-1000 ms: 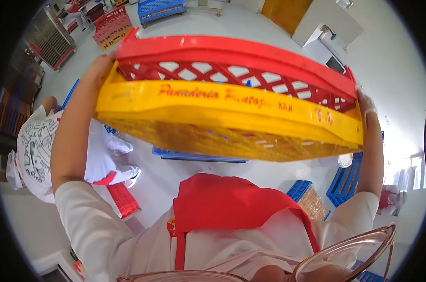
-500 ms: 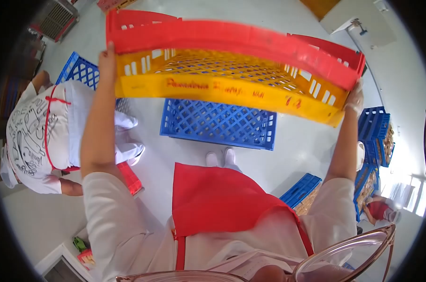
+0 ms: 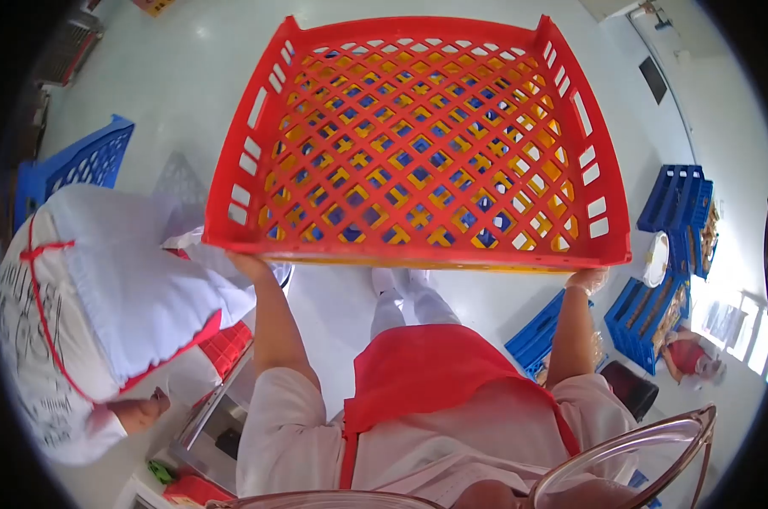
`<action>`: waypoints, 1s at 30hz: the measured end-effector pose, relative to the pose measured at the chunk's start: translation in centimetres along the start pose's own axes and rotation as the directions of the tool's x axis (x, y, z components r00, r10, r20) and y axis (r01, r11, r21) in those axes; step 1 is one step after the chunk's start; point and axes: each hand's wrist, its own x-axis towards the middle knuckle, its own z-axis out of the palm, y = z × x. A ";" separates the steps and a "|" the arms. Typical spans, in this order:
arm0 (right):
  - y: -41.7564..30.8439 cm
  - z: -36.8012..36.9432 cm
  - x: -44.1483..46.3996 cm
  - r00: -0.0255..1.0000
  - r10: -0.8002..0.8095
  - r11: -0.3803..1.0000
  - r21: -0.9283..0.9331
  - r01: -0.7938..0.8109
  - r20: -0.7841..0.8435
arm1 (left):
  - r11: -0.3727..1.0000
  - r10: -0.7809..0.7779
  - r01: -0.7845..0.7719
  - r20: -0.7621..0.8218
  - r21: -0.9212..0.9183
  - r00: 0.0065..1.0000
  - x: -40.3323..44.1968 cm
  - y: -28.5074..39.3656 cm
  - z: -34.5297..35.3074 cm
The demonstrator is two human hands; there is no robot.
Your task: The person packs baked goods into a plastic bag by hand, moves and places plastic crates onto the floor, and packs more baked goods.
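A red lattice crate (image 3: 418, 153) is stacked on a yellow crate (image 3: 418, 266), of which only a thin front edge and bits through the holes show. My left hand (image 3: 250, 268) grips the stack at its near left corner, fingers hidden beneath. Under the near right corner, my right hand (image 3: 587, 280), in a clear glove, holds the stack too. Blue lattice shows below through both crates. The red crate looks to have nothing inside.
A co-worker (image 3: 138, 280) in white with a red apron bends close at my left, beside a blue crate (image 3: 87, 165). Blue crates with packaged goods (image 3: 651, 314) and another person (image 3: 693, 355) are at the right. A red crate (image 3: 227, 349) stands lower left.
The crates have come down from a raised, tilted position and nearer my body, so the red crate's inside now faces me. The co-worker has come closer at the left.
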 end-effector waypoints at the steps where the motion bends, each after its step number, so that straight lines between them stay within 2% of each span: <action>1: -0.3 0.2 -0.5 0.989 0.145 0.981 0.129 -0.148 0.033 | 0.998 -0.043 0.040 0.071 0.043 0.997 0.2 -1.1 -1.0; 4: 2.4 -2.1 -0.4 0.949 0.274 0.942 0.153 -0.298 0.156 | 0.993 -0.071 0.074 -0.032 0.090 0.997 0.2 -3.8 -1.5; 5: 2.2 -1.7 -1.1 0.924 0.321 0.934 0.093 -0.346 0.209 | 0.980 -0.138 0.145 -0.061 0.136 0.989 0.6 -5.6 -2.9; 6: 1.4 -3.3 0.3 0.863 0.266 0.933 -0.340 -0.118 0.430 | 0.972 -0.210 0.214 -0.056 0.099 0.976 -0.5 -5.4 -3.1; 7: 0.6 -4.8 1.7 0.721 0.309 0.747 -0.627 0.220 0.621 | 0.959 -0.274 0.277 -0.047 0.063 0.961 -1.0 -5.1 -3.3; 8: 0.6 -6.6 3.6 0.537 0.429 0.439 -0.687 0.579 0.726 | 0.943 -0.331 0.332 -0.032 0.023 0.943 -1.6 -4.8 -3.2; 9: -0.1 -6.3 4.4 0.546 0.512 0.422 -0.748 0.512 0.663 | 0.944 -0.307 0.280 0.159 0.173 0.938 -1.4 -4.9 -4.4; 10: -0.9 -5.7 5.1 0.550 0.590 0.393 -0.805 0.445 0.591 | 0.914 -0.395 0.380 0.097 0.146 0.913 -0.3 -4.6 -5.4; 11: -3.6 -2.7 5.6 0.646 0.650 0.595 -0.797 -0.103 0.401 | 0.877 -0.473 0.467 0.038 0.111 0.880 0.8 -3.6 -6.4; 12: -5.2 -0.1 5.9 0.617 0.759 0.627 -0.491 -0.605 0.209 | 0.837 -0.543 0.542 -0.013 0.070 0.840 1.5 -2.3 -6.9; 13: -4.9 0.5 7.6 0.649 0.737 0.644 -0.489 -0.588 0.190 | 0.826 -0.563 0.564 0.027 -0.004 0.826 3.4 -0.7 -6.5; 16: -6.4 5.7 11.2 0.688 0.699 0.659 -0.550 -0.513 0.197 | 0.816 -0.574 0.561 0.296 0.138 0.763 8.4 3.1 -4.0; 19: -6.8 12.1 12.2 0.699 0.666 0.663 -0.635 -0.397 0.258 | 0.818 -0.521 0.448 0.133 0.360 0.843 11.2 2.8 -1.5; 22: -4.8 17.5 12.1 0.710 0.618 0.677 -0.686 -0.265 0.336 | 0.574 -0.558 0.314 0.081 0.756 0.826 12.6 2.2 -4.0; 23: -3.8 19.2 12.2 0.708 0.609 0.680 -0.694 -0.236 0.357 | 0.643 -0.565 0.315 0.155 0.698 0.810 15.1 -0.3 -6.8; 24: -3.1 20.6 12.4 0.709 0.600 0.683 -0.698 -0.214 0.371 | 0.490 -0.559 0.150 0.178 0.859 0.810 15.6 0.6 -6.4; 26: -1.7 23.1 13.0 0.713 0.584 0.691 -0.698 -0.185 0.389 | 0.105 -0.553 -0.197 0.222 0.975 0.803 17.3 4.2 -3.1; 27: -1.2 23.9 13.1 0.713 0.577 0.699 -0.692 -0.180 0.398 | 0.121 -0.574 -0.131 0.177 0.984 0.799 16.3 7.3 1.3; 29: -0.5 23.5 13.2 0.719 0.568 0.712 -0.676 -0.187 0.400 | 0.131 -0.576 -0.150 0.199 0.980 0.793 22.8 4.0 1.8; 30: -0.1 23.0 13.2 0.720 0.568 0.716 -0.670 -0.193 0.399 | 0.226 -0.593 -0.075 0.198 0.971 0.781 22.4 4.5 3.9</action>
